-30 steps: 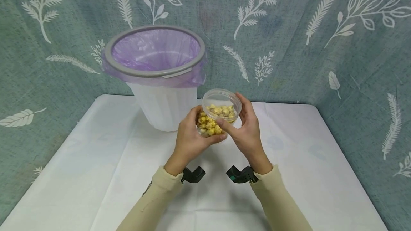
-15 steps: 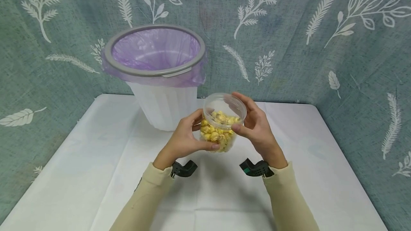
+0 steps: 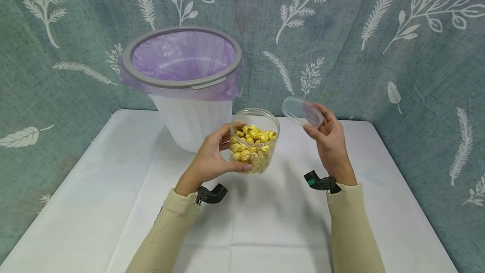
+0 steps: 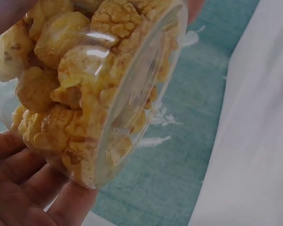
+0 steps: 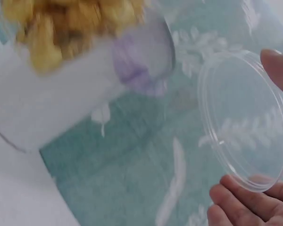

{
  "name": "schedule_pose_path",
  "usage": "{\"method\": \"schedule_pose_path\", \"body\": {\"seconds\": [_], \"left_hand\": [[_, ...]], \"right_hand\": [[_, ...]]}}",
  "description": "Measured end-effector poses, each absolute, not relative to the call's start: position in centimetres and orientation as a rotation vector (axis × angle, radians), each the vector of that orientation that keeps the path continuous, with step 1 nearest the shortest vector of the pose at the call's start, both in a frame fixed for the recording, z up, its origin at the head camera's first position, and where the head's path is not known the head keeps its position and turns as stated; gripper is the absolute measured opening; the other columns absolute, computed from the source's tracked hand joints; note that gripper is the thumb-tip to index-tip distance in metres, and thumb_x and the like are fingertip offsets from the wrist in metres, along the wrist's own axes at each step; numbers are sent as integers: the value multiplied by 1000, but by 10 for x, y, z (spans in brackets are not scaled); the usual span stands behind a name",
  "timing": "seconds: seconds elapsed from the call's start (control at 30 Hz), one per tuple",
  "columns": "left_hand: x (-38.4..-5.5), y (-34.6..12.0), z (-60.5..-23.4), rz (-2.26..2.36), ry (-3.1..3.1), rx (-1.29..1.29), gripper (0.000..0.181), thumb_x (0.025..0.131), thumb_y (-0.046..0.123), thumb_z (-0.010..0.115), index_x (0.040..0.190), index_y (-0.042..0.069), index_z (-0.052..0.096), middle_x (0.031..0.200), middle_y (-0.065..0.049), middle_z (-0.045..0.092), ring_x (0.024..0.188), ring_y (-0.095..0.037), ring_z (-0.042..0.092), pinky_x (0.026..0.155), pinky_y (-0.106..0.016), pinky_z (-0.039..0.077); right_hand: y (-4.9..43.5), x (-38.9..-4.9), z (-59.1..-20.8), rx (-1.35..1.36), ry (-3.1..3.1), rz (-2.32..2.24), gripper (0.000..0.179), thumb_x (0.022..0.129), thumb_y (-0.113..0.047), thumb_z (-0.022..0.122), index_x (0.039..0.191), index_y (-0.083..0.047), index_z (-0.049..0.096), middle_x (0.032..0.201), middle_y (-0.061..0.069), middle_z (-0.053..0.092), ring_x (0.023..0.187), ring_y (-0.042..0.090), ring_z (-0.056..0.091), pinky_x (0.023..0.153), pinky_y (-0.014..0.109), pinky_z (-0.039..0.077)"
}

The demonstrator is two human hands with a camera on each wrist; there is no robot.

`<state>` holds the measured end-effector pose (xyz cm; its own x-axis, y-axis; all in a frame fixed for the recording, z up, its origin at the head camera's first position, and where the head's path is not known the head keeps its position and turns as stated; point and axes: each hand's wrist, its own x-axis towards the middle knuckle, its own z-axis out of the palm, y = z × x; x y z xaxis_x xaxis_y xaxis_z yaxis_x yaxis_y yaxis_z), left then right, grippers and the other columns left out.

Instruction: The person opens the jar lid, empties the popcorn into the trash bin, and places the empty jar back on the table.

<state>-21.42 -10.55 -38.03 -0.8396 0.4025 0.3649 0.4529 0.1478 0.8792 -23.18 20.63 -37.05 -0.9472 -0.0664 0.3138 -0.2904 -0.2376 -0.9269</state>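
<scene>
A clear plastic jar (image 3: 261,159) part-filled with yellow popcorn (image 3: 251,136) is gripped by my left hand (image 3: 212,157), thumb across its front and fingers behind. The jar's mouth is uncovered and tilts toward the head camera. In the left wrist view, popcorn (image 4: 70,80) presses against the clear wall, and the fingertips (image 4: 75,197) curl under the jar. Off to the right, my right hand (image 3: 330,142) pinches a round clear lid (image 3: 301,111) at its edge, apart from the jar. The right wrist view shows the lid (image 5: 245,117) between thumb and fingers.
A white bin (image 3: 193,121) with a grey rim and purple liner (image 3: 182,58) stands at the back left, just behind the left hand. White cloth covers the table (image 3: 94,193). A green leaf-print curtain (image 3: 341,54) hangs around the back and sides.
The lid has come off the jar and moved right and up with my right hand. My left hand still holds the jar, now slightly farther left, with its mouth showing.
</scene>
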Motion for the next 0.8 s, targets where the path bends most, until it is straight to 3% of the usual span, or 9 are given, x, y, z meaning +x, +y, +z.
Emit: {"method": "schedule_pose_path", "body": {"seconds": [0.17,0.4,0.53,0.8], "left_hand": [[-215,-106,-381,-1839,-2339,-865,91,70,7,98,149,13,54,137,-6,67,127,-21,63,107,-46,52],[-215,-108,-381,-1870,-2314,-869,90,70,4,98,149,11,53,139,-7,66,128,-22,61,108,-47,51],[-214,-109,-379,-1869,-2297,-879,92,70,2,97,150,7,52,139,-8,65,128,-23,61,108,-48,51],[-213,-110,-378,-1881,-2279,-882,92,70,1,97,150,6,52,139,-8,65,129,-23,61,108,-47,51]], "right_hand": [[224,-246,-390,207,-1999,2213,79,101,-4,69,164,-1,22,167,17,31,156,28,30,116,30,43],[232,-262,-426,-57,-2370,1938,99,95,-28,81,166,-3,17,171,17,23,160,30,20,128,43,24],[232,-267,-441,-168,-2514,1833,106,91,-37,84,166,-4,17,172,19,21,159,36,20,127,51,25],[228,-272,-456,-273,-2694,1651,104,90,-34,85,165,-2,20,170,22,23,157,39,23,125,56,28]]}}
